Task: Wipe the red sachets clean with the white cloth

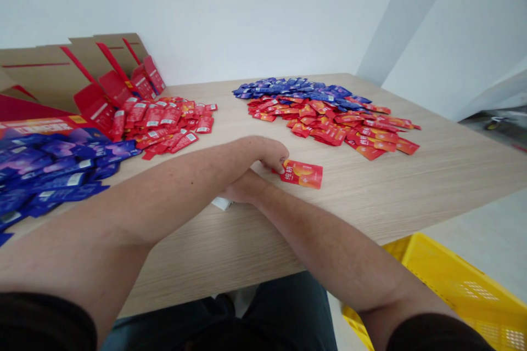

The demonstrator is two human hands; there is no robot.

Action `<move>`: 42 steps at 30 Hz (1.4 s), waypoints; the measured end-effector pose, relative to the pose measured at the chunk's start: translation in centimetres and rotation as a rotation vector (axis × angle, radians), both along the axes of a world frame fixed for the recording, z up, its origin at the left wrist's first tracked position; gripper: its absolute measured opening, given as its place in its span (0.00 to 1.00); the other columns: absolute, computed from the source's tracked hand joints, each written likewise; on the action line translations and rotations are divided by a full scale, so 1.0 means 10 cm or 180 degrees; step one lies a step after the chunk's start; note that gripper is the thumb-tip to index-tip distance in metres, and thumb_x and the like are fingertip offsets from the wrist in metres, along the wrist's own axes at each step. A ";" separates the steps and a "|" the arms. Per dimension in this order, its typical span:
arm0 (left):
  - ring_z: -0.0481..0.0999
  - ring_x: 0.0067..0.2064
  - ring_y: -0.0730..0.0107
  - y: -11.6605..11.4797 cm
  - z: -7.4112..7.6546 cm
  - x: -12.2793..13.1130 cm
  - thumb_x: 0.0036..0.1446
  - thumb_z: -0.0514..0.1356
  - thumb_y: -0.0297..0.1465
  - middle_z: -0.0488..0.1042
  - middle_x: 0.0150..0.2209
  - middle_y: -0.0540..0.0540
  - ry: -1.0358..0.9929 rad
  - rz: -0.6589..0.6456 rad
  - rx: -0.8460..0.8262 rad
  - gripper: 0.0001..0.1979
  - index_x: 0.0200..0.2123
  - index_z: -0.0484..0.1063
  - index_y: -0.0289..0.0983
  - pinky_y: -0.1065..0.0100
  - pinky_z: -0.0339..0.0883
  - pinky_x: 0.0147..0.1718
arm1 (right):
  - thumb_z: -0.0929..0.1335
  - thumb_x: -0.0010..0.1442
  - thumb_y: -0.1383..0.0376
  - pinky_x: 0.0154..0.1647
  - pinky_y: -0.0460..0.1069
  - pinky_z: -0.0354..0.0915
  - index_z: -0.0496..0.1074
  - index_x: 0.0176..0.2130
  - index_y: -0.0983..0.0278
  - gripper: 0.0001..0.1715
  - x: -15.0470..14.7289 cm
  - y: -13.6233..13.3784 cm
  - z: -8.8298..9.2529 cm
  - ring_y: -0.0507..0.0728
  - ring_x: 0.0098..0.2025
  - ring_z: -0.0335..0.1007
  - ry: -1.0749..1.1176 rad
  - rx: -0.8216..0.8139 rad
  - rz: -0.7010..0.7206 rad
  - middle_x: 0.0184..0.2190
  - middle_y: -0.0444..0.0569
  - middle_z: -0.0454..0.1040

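My arms are crossed over the table, the left forearm lying above the right. My left hand (272, 152) is closed, thumb and fingers pinching one end of a red sachet (305, 174) with an orange fruit print. My right hand (241, 187) is below the left forearm, its fingers hidden, so its grip cannot be made out. A small white piece (222, 203) shows beside that hand; its kind is unclear. Beyond my hands lies a pile of red sachets (325, 126), and behind it a heap of blue sachets (292, 86).
On the left are more red sachets (164, 120), blue sachets (53, 167) and open cardboard boxes (102, 66) with red flaps. A yellow plastic crate (457, 279) stands beyond the table's near right edge. A white wall (255, 16) rises behind the table.
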State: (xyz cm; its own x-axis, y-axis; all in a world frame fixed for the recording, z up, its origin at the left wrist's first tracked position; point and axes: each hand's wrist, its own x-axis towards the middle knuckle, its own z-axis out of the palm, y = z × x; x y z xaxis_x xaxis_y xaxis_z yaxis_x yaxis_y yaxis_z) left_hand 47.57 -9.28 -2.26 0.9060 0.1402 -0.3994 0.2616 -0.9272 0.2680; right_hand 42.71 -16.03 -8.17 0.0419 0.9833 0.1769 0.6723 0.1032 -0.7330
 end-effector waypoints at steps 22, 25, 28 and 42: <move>0.66 0.22 0.76 0.42 -0.17 -2.31 0.46 0.70 0.32 0.70 0.21 0.51 -0.2938 0.3566 -0.2549 0.12 0.23 0.69 0.36 0.72 0.61 0.23 | 0.73 0.58 0.53 0.40 0.49 0.60 0.70 0.36 0.63 0.16 -0.18 -0.29 0.41 0.56 0.39 0.66 -0.0814 0.0427 0.1715 0.35 0.47 0.72; 0.68 0.22 0.75 0.32 -0.34 -2.32 0.44 0.71 0.34 0.71 0.21 0.51 -0.3082 0.3762 -0.2811 0.14 0.25 0.69 0.36 0.71 0.62 0.23 | 0.72 0.59 0.51 0.40 0.49 0.60 0.70 0.36 0.62 0.17 -0.16 -0.24 0.35 0.56 0.38 0.66 -0.0855 0.0394 0.1182 0.34 0.47 0.72; 0.68 0.22 0.74 0.24 -0.44 -2.27 0.46 0.69 0.38 0.72 0.21 0.51 -0.2986 0.3669 -0.3220 0.14 0.27 0.70 0.36 0.71 0.61 0.23 | 0.71 0.58 0.48 0.39 0.50 0.59 0.71 0.36 0.62 0.20 -0.11 -0.17 0.28 0.56 0.36 0.66 -0.0899 0.0187 0.0692 0.33 0.47 0.71; 0.64 0.23 0.75 0.14 -0.57 -2.26 0.49 0.65 0.41 0.69 0.21 0.52 -0.2575 0.3148 -0.2681 0.14 0.24 0.70 0.38 0.71 0.56 0.22 | 0.71 0.57 0.51 0.38 0.50 0.60 0.72 0.36 0.61 0.16 0.02 -0.18 0.36 0.57 0.37 0.68 -0.0723 -0.0226 -0.0057 0.34 0.47 0.72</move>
State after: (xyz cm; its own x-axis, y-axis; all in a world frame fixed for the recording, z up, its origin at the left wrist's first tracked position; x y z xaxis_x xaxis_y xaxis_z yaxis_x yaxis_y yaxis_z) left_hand 24.98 -7.90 -7.99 0.5958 0.7925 -0.1299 0.1935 0.0153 0.9810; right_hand 42.89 -17.78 -4.58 0.0264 0.9931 0.1141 0.8221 0.0433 -0.5677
